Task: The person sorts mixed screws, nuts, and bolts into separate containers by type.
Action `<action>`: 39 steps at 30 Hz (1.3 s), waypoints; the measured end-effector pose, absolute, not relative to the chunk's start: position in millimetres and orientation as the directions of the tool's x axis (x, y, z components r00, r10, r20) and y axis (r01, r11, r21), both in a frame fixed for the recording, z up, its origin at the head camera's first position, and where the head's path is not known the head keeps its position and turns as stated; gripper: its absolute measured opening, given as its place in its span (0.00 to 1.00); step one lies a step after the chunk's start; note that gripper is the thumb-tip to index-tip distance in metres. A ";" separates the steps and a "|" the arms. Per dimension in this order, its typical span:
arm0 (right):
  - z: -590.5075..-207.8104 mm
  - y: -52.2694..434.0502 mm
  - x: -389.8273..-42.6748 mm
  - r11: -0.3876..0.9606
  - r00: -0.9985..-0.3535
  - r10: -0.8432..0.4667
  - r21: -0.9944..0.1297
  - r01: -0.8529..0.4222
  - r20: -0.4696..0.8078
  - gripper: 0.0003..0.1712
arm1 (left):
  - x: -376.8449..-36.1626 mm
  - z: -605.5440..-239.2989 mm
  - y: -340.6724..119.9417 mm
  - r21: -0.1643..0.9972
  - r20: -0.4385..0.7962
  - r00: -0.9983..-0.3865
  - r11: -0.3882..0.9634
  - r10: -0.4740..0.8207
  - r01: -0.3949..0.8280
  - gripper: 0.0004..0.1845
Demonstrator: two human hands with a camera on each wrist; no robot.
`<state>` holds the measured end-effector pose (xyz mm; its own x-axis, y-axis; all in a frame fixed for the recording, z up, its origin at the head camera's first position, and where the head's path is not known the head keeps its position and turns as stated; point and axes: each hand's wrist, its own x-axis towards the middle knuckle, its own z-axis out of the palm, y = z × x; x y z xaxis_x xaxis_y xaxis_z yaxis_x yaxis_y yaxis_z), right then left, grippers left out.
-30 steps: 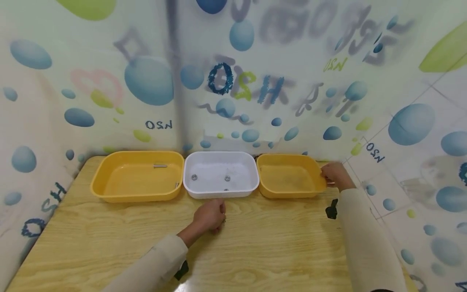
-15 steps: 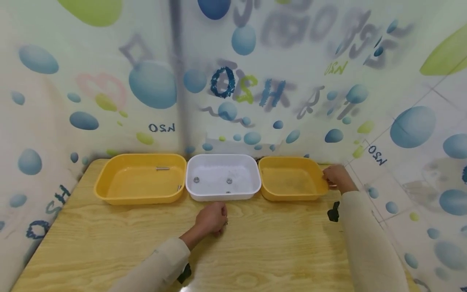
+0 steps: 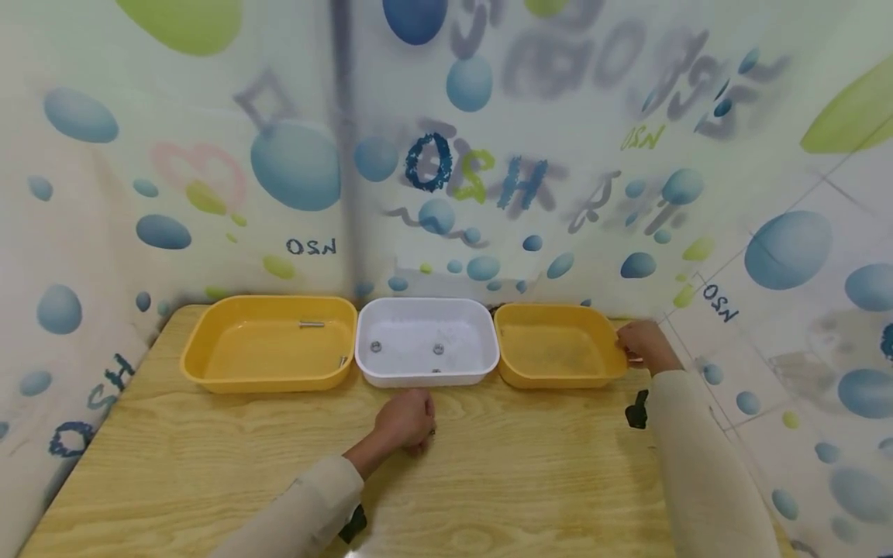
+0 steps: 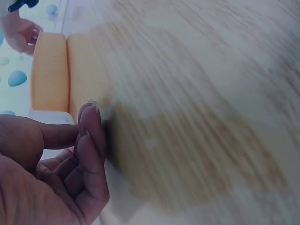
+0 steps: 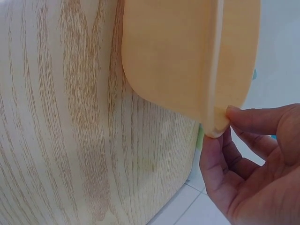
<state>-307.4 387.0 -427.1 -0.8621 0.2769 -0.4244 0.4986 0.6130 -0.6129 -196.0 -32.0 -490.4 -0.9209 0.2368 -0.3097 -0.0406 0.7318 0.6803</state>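
Your left hand (image 3: 407,421) rests curled on the surface (image 3: 209,465) just before the white tray (image 3: 425,377), seemingly pinching something small I can't make out, while your right hand (image 3: 645,345) grips the right yellow tray's (image 3: 558,377) rim; next likely calls for lifting that piece cleanly over a tray.

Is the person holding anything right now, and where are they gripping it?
The right hand pinches the right yellow tray by its outer rim. The left hand rests curled on the table; whether it holds anything cannot be told.
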 end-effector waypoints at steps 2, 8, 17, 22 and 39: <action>-428.2 387.4 -307.5 0.614 -0.859 0.281 -0.608 0.503 -0.427 0.09 | -194.9 -489.0 -30.8 0.675 -0.282 -0.927 0.738 0.248 -0.007 0.09; -428.0 387.3 -307.5 0.603 -0.858 0.289 -0.615 0.508 -0.425 0.13 | -191.4 -475.3 -24.4 0.685 -0.210 -0.934 0.725 0.288 0.070 0.06; -428.0 390.3 -305.8 0.613 -0.870 0.276 -0.623 0.486 -0.408 0.17 | -194.3 -441.4 -7.6 0.761 -0.246 -0.911 0.648 0.331 0.030 0.06; -428.7 388.1 -305.7 0.613 -0.874 0.272 -0.627 0.481 -0.404 0.10 | -201.1 -425.5 2.4 0.752 -0.279 -0.907 0.659 0.317 -0.001 0.05; -429.2 388.3 -305.4 0.606 -0.868 0.265 -0.627 0.489 -0.421 0.13 | -226.9 -401.4 46.1 0.785 -0.176 -0.926 0.615 0.333 0.072 0.06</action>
<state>-305.4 388.3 -429.2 -0.8676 0.2652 -0.4207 0.4894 0.6058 -0.6273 -226.9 46.1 -401.4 -0.9265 0.3327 -0.1761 0.0718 0.6155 0.7849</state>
